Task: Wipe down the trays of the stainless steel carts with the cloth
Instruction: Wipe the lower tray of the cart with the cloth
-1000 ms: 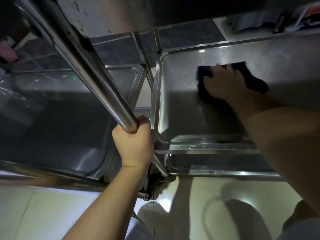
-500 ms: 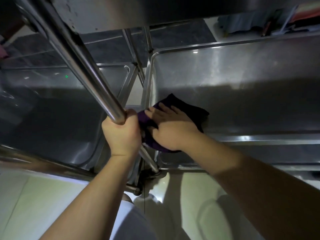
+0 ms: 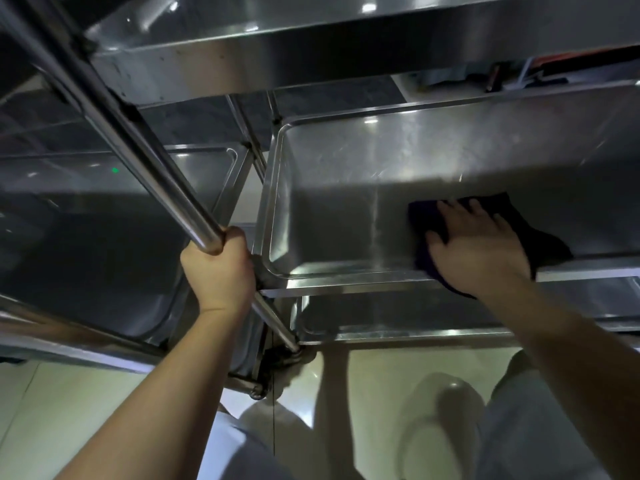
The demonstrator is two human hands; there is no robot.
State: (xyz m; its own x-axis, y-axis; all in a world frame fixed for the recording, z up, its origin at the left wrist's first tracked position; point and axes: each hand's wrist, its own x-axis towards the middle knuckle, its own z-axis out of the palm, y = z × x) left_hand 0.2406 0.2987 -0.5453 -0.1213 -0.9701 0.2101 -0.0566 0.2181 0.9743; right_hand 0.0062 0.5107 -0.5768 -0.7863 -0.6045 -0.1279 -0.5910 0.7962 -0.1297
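Your left hand point(image 3: 216, 271) is gripping the cart's steel pole point(image 3: 145, 147), and your right hand point(image 3: 479, 249) is pressing flat on the dark cloth point(image 3: 540, 233), fingers spread. That cloth is lying near the front rim of the middle tray point(image 3: 346, 202). Most unwiped tray is stretching away toward the back, closest to your right hand.

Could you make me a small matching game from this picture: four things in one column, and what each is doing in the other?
Things:
1. left hand
2. right hand
3. dark purple cloth
4. shiny round steel cart post

States:
A. lies flat on the steel tray
B. presses flat on the cloth
C. runs slanted across the view
D. grips the post

Pairs: 1-D, 2-B, 3-A, 4-C
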